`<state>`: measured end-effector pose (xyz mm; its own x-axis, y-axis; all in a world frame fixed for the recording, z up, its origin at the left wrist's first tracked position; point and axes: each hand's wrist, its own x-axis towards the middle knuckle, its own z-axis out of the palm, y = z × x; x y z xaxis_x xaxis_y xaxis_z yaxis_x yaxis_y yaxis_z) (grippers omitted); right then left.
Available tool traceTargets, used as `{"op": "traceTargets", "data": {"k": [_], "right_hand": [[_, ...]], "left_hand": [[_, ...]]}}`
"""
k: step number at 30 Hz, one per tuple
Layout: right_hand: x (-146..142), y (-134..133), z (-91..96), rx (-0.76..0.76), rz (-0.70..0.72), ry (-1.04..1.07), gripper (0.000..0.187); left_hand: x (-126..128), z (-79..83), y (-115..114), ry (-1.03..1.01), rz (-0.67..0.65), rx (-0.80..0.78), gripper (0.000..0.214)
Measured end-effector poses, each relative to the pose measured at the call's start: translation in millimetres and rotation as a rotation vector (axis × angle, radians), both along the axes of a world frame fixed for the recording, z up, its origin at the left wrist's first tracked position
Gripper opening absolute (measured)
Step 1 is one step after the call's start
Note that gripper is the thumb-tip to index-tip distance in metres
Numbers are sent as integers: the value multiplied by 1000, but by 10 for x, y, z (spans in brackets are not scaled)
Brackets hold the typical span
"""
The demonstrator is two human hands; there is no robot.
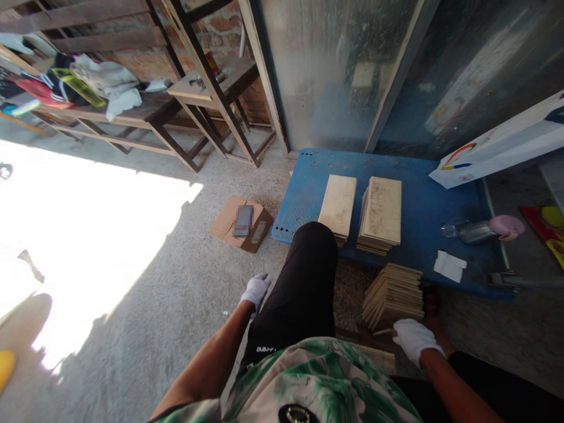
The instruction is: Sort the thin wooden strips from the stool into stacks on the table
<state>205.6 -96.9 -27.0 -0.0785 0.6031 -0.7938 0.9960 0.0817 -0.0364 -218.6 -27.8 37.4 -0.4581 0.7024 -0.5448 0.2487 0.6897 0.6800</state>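
My left hand [257, 291], in a white glove, rests beside my left knee with its fingers curled in and nothing visible in them. Down at the right, my gloved right hand [415, 339] is closed at the near foot of a leaning stack of thin wooden boards [393, 295]. A thin pale strip [384, 332] juts from its fingertips; whether it is a board's edge I cannot tell. Two neater piles, a left board pile [338, 202] and a right board pile [382, 210], lie on the blue plastic table [304, 182]. My leg partly hides the left one.
On the floor, a cardboard box [229, 226] stands left of the table. A pink-lidded bottle [484, 229], a white tissue [449, 266] and a white paper bag [502, 141] are at the right. A wooden bench [145, 114] heaped with cloth and a small stool [211, 85] line the wall.
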Motion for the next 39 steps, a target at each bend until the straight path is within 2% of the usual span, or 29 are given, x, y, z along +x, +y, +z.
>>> {"op": "traceTargets", "data": {"k": [2, 4, 7, 10, 14, 18, 21, 23, 27, 31, 34, 37, 39], "right_hand": [[-18, 48, 101, 1, 6, -8, 17], [-24, 111, 215, -3, 8, -19, 19], [10, 226, 428, -9, -11, -41, 22], [123, 357, 701, 14, -55, -64, 24], [336, 544, 1157, 51, -117, -88, 30], [470, 735, 1655, 130, -137, -111, 32], [507, 875, 1958, 170, -128, -79, 34], [516, 965, 2099, 179, -122, -22, 34], [523, 1130, 2268, 171, -152, 153, 38], [528, 1270, 2364, 160, -284, 368, 47], [519, 1382, 2383, 177, -342, 463, 51], [502, 1507, 2322, 175, -369, 486, 46], [496, 1581, 2241, 283, -429, 488, 43]], "left_hand": [[-8, 6, 119, -56, 44, 66, 37], [8, 91, 310, -118, 72, 161, 45], [168, 359, 632, -228, 55, 309, 56], [539, 689, 835, -384, 2, 521, 56], [1159, 1051, 817, -418, -184, 575, 47], [1627, 1232, 718, -484, -418, 538, 44], [1870, 1224, 719, -468, -644, 428, 50], [2010, 1165, 736, -399, -855, 335, 55], [2244, 1020, 758, -187, -1205, 265, 63], [2361, 919, 796, -222, -1436, 253, 58], [2386, 828, 848, -370, -1456, 180, 43], [2393, 713, 920, -501, -1330, 114, 46], [2394, 644, 983, -552, -1263, 79, 48]]}}
